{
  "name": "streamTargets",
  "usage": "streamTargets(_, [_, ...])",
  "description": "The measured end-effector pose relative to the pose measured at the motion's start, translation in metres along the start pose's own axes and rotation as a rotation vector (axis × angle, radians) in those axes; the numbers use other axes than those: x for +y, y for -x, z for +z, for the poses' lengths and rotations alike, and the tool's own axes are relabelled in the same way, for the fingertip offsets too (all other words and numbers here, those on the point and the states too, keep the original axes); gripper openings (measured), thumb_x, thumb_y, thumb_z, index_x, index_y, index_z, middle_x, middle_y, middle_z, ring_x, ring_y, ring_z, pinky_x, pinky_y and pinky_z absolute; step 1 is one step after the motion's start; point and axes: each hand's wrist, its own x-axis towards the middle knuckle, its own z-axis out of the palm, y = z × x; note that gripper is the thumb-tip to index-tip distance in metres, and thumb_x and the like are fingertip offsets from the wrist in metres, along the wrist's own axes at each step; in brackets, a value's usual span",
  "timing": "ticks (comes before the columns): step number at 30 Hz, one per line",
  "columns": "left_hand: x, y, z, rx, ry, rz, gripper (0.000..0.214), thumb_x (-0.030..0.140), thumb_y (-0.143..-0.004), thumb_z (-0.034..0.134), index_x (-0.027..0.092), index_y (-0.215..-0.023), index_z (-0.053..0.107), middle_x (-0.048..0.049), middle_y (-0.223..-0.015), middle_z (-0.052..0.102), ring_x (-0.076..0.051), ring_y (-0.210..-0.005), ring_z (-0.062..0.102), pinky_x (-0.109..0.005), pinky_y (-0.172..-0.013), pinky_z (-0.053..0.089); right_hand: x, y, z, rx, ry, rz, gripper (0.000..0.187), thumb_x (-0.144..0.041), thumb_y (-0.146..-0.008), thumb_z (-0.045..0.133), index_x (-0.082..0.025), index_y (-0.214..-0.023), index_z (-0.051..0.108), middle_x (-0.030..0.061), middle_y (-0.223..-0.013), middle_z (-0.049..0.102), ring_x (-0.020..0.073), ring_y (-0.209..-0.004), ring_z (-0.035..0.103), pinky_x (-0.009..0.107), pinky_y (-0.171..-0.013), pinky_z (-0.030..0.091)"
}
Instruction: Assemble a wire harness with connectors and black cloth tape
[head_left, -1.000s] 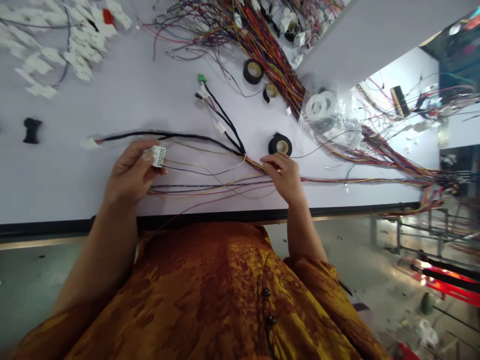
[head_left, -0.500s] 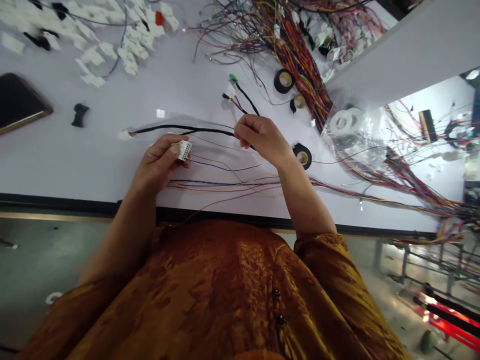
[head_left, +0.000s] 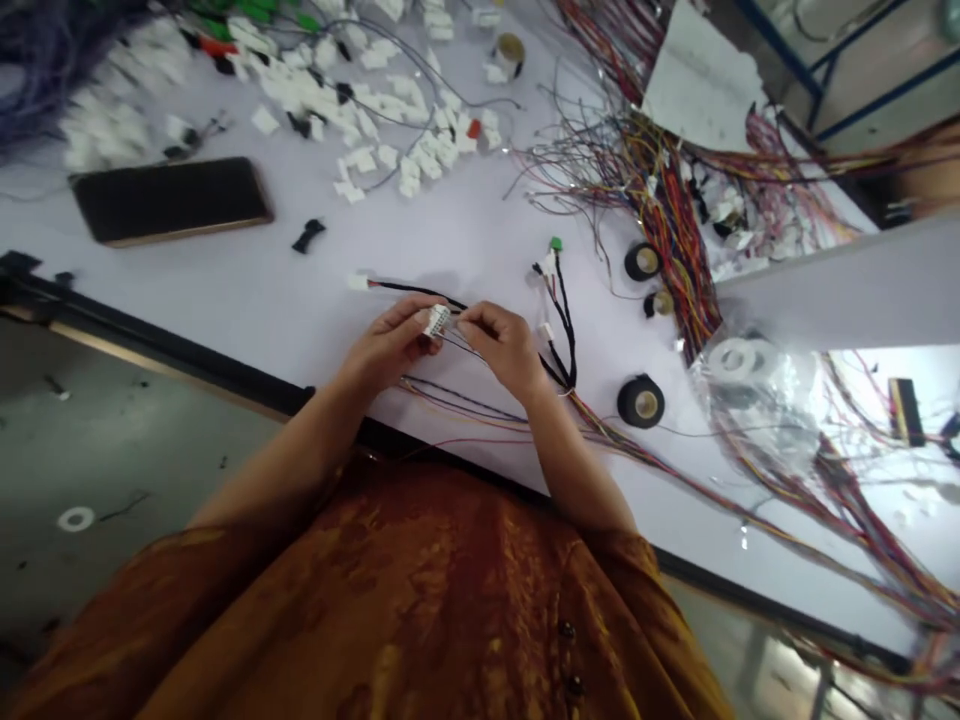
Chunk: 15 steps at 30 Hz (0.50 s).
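Observation:
A white multi-pin connector (head_left: pixel 437 320) is pinched between the thumb and fingers of my left hand (head_left: pixel 394 345), its face of small holes turned right. Close beside that face, my right hand (head_left: pixel 501 345) is closed in a pinch on a thin wire; the wire's tip is too small to make out. Behind both hands lies a black-taped wire harness (head_left: pixel 405 290) with a white plug (head_left: pixel 358 283) at its left end. Its right-hand branches carry a green connector (head_left: pixel 556 243) and small white ones. Loose coloured wires (head_left: pixel 472 408) run along the table below my hands.
A phone (head_left: pixel 172 200) and a small black clip (head_left: pixel 308 236) lie left. White connectors (head_left: pixel 420 110) are heaped at the back. Black tape rolls (head_left: pixel 641 402), a wire bundle (head_left: pixel 667 230) and a clear plastic bag (head_left: pixel 757 390) are on the right. The table's dark edge (head_left: pixel 277 390) runs in front.
My right hand has left the taped harness and come in beside the connector, now pinching a thin wire. My left hand still holds the connector. The camera view has turned and shifted left.

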Motion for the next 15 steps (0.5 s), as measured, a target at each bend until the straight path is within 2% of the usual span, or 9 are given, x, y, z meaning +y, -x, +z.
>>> streamTargets(5, [0.000,-0.001,0.000,-0.011,0.059,-0.011,0.030,0.035,-0.076,0.081,0.020,-0.100,0.073,-0.0006,-0.080,0.062,-0.008,-0.063,0.057,-0.021,-0.057,0.049,0.008,0.015,0.006,0.089,-0.003,0.036,0.017,-0.034,-0.088,0.061,-0.020,-0.080,0.064,-0.0043,-0.066,0.049,0.0099,-0.061,0.040,0.026,-0.060,0.034])
streamTargets(10, [-0.001,0.000,-0.001,-0.013,0.026,-0.002,0.025,0.035,-0.080,0.077,0.021,-0.101,0.073,-0.0005,-0.078,0.061,-0.008,-0.061,0.055,-0.021,-0.057,0.048,0.009,0.016,0.008,0.121,0.047,0.035,0.016,-0.033,-0.088,0.062,-0.020,-0.081,0.068,-0.0056,-0.060,0.044,0.0096,-0.057,0.035,0.026,-0.058,0.031])
streamTargets(15, [-0.002,0.001,-0.001,-0.011,-0.052,0.041,0.023,0.034,-0.082,0.075,0.021,-0.101,0.073,-0.0006,-0.078,0.061,-0.009,-0.065,0.057,-0.021,-0.060,0.050,0.011,0.016,0.010,0.132,0.046,0.040,0.017,-0.034,-0.088,0.062,-0.021,-0.079,0.069,-0.0051,-0.061,0.048,0.0097,-0.057,0.037,0.026,-0.058,0.033])
